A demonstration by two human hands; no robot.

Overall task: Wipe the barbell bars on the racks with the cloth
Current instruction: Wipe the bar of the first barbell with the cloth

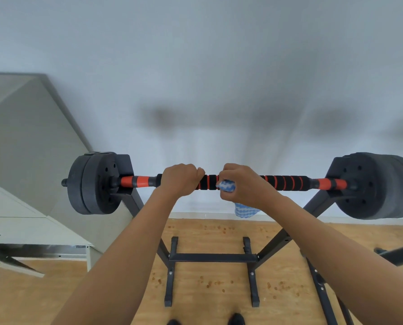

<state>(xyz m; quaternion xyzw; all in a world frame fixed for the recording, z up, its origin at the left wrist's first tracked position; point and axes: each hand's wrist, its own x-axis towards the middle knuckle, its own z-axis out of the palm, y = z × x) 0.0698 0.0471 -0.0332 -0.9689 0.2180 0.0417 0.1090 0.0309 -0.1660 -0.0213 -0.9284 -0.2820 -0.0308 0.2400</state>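
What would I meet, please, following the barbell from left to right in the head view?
Left weight plates → orange bar section → left hand gripping the bar → striped foam grip → right hand holding the blue-and-white cloth → right weight plates.

Even, diffuse indoor lighting; wide-angle view with edge distortion.

The wall (pixel 219 66) is lit softly and uniformly, with no glare or hard highlights. Soft, blurred shadows of the barbell (pixel 287 182) and the arms fall on the wall above the bar, indicating light arriving from behind and above the camera. The weight plates (pixel 95 184) render as matte dark grey with little surface detail. Focus is acceptable at the centre; the cabinet (pixel 20 160) at the left edge and the outer plates at the right edge appear softened and stretched. Straight lines bow toward the frame borders. The wooden floor (pixel 207 277) is evenly bright.
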